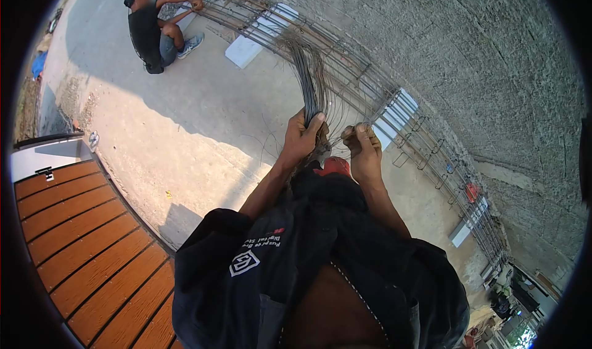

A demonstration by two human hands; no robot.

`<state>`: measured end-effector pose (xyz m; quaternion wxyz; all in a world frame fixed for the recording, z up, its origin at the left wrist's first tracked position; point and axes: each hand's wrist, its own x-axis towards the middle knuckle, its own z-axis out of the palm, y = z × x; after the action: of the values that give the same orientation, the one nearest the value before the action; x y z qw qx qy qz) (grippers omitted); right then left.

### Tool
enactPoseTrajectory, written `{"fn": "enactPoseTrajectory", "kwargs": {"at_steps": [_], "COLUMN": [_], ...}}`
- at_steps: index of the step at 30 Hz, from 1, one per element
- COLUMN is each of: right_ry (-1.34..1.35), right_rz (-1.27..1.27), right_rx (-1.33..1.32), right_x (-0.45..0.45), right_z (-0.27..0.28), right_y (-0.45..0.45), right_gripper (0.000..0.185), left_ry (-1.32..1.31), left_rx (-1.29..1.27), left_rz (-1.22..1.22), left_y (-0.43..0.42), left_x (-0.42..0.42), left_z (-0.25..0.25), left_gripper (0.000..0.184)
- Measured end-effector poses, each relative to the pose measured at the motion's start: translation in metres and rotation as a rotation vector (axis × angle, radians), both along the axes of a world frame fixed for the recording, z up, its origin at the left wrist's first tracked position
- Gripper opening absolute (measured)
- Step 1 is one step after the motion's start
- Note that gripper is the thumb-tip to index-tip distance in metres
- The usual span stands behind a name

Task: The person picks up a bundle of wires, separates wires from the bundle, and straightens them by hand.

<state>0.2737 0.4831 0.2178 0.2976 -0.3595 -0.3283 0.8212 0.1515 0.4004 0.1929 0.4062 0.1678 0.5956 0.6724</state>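
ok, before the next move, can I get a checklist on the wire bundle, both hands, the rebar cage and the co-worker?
1. Wire bundle secured: ok, left hand closed around its lower part.
2. Loose strands contained: not ok, thin ones splay out around the bundle.
3. Right hand holding just one strand: cannot tell, fingers curled by the strands, detail too small.
4. Rebar cage raised off the ground: ok, it lies across white blocks.
5. Co-worker hands off the cage: not ok, reaching onto its far end.
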Motion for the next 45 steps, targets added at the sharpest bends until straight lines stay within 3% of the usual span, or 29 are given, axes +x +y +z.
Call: {"fn": "enactPoseTrajectory", "kwargs": {"at_steps": [3,13,22,23,26,30,34,39,42,45], "right_ry": [-0.063,-0.422,-0.197,-0.237,-0.21,-0.236,-0.351,-0.474,-0.506,-0.463], "right_rz": [0.092,0.28,-0.219,-0.128,0.116,0.182,0.259,0.088,0.107,0.053], "right_rx": [0.216,0.525,0.068,0.049,0.209,0.202,0.411,0.39,0.387,0.508], "right_x": [-0.006,-0.029,-0.011,-0.011,-0.011,-0.029,-0.031,-0.027,-0.028,-0.029], "right_z": [-0.007,-0.003,-0.019,-0.017,-0.036,-0.02,-0.019,-0.006,-0.002,0.001], "right_y": [0.011,0.04,0.009,0.006,-0.005,-0.007,-0.008,-0.026,-0.031,-0.031], "right_gripper": [0.019,0.032,0.04,0.036,0.031,0.025,0.016,0.018,0.02,0.021], "left_ry": [-0.017,-0.057,0.023,0.067,0.118,0.061,0.015,-0.099,-0.159,-0.204], "left_rx": [0.0,0.015,-0.02,-0.018,-0.103,0.001,0.018,0.078,0.092,0.096], "left_rz": [0.003,-0.141,-0.114,-0.106,-0.159,-0.14,-0.118,-0.067,-0.052,-0.065], "left_y": [0.004,-0.002,0.001,0.002,0.002,-0.006,-0.019,-0.035,-0.037,-0.039], "left_x": [0.0,-0.016,-0.013,-0.015,-0.022,-0.028,-0.027,-0.032,-0.028,-0.031], "left_z": [0.008,-0.004,-0.001,0.001,-0.002,-0.018,-0.013,-0.016,-0.008,0.0], "left_gripper": [0.018,0.018,0.019,0.018,0.019,0.019,0.018,0.021,0.025,0.028]}}
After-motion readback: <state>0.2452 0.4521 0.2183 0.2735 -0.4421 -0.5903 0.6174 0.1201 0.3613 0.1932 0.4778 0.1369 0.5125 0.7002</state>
